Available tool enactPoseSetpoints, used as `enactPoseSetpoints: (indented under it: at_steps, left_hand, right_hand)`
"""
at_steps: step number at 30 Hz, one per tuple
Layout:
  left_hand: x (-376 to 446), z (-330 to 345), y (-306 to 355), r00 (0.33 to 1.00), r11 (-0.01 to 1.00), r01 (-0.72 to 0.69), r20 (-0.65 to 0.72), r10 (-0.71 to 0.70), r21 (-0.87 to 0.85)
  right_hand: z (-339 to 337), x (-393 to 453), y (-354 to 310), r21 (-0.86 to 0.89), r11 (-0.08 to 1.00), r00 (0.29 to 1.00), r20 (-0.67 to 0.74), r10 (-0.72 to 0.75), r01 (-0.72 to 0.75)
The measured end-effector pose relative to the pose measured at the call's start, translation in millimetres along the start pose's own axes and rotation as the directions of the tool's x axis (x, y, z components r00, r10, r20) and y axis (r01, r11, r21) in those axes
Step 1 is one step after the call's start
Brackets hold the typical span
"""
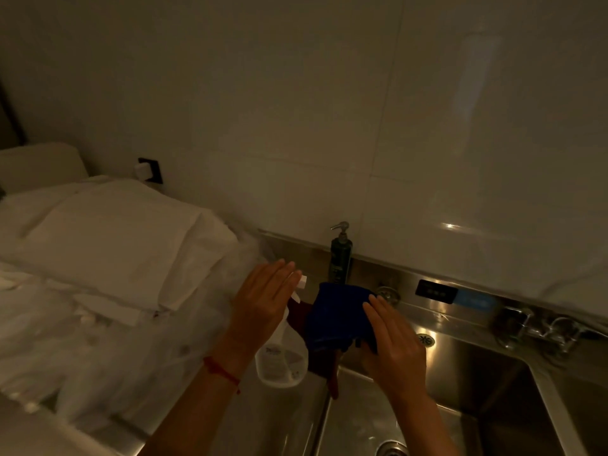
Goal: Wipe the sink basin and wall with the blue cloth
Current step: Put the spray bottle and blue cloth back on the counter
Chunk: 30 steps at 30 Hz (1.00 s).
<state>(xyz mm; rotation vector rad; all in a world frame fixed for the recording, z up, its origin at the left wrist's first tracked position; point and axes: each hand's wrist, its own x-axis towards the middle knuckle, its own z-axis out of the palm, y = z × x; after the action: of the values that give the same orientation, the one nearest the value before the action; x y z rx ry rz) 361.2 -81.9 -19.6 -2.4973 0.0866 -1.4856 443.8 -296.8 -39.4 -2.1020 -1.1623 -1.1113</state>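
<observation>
Dim, yellowish light falls on a pale tiled wall (pixel 460 126) that fills the upper half of the frame, with a steel sink (pixel 477 390) set below it at the lower right. Near the centre, the blue cloth (pixel 339 314) lies bunched over the sink's left rim, partly covering a dark red cloth (pixel 329 366) that hangs down into the basin. The right hand (pixel 394 343) rests on the blue cloth's right side, fingers straight and together; whether the thumb grips underneath cannot be told. The left hand (pixel 263 301) hovers flat and wide, fingers extended, just above a white spray bottle (pixel 283 357) standing on the desk (pixel 269 419) left of the sink. A red string (pixel 220 373) circles that wrist. Behind the cloth, a dark pump bottle (pixel 340 255) stands against the wall. Folded white linen (pixel 108 238) is piled across the left of the frame, and taps (pixel 543 327) sit at the right.
</observation>
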Motion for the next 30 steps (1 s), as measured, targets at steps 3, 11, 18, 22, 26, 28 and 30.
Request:
enactPoseSetpoints:
  at_steps: [3,11,18,22,26,28,30]
  left_hand:
    - [4,13,-2,1.000,1.000,0.008,-0.007,-0.008,0.009]
    - [16,41,-10,1.000,0.999,0.014,-0.010,-0.013,0.037]
    - [26,63,-28,1.000,1.000,-0.014,0.008,0.014,0.016]
    - [29,81,-46,0.999,0.999,-0.034,-0.008,0.034,0.001]
    - [33,103,-67,0.998,0.998,-0.060,-0.007,0.059,-0.027]
    - [36,114,-76,0.997,0.996,-0.072,-0.015,0.071,-0.054]
    - [39,124,-86,0.997,0.994,-0.082,-0.017,0.081,-0.074]
  right_hand:
    - [4,5,9,-0.008,1.000,1.000,0.010,0.001,0.000]
    - [24,13,34,-0.011,1.000,1.000,0.019,0.025,-0.024]
    - [47,21,42,-0.043,0.999,0.999,0.040,0.031,-0.029]
    - [67,27,40,-0.072,0.996,0.996,0.059,0.061,-0.056]
    - [88,37,34,-0.098,0.990,0.993,0.041,0.107,-0.102]
    - [97,41,31,-0.112,0.986,0.991,0.031,0.127,-0.123]
    - [105,46,28,-0.126,0.982,0.989,0.026,0.142,-0.138]
